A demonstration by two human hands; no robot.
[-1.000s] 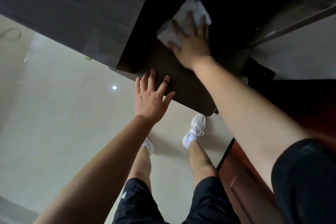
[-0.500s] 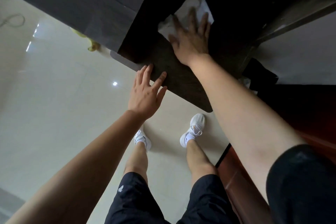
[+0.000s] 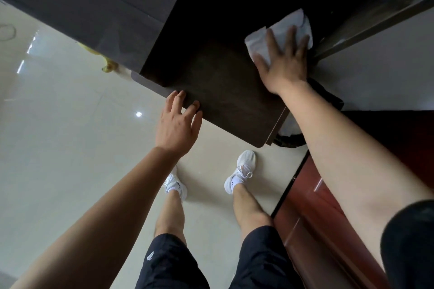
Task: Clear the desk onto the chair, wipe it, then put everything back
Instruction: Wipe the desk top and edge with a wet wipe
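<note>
**Wiping under way on a cleared desk**

The white cloth [image 3: 279,30] lies flat on the dark desk [image 3: 225,91], near its far right side by the wall. The right hand [image 3: 284,61] presses it down, fingers spread wide, palm flat. The left hand [image 3: 176,122] rests its loosely spread fingertips on the desk's near edge, holding nothing. No items show on the visible desk surface, so the clearing looks done and the wipe is in progress. The chair is out of view. By my judgement, finishing the wipe and returning everything still remain.
</note>
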